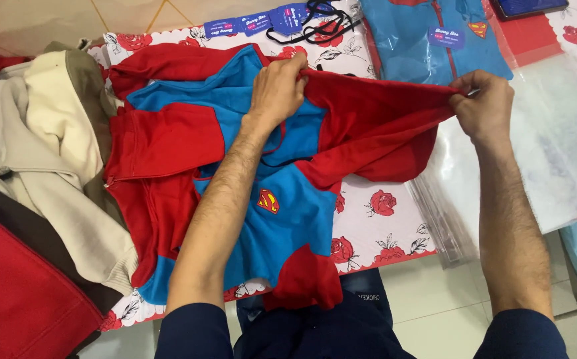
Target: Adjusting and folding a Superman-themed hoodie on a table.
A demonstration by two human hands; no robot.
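Left hand (276, 90) and right hand (484, 106) each pinch a red sleeve (375, 113) of the jacket (282, 206), stretched taut at 12 to 2 o'clock; the body lies crumpled on the table (375, 226), unfolded, clear bags (554, 153) at 3 o'clock.

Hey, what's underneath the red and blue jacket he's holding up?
Under the red and blue jacket lies a white rose-print tablecloth, showing past its right edge. Whatever sits directly beneath the jacket's middle is covered.
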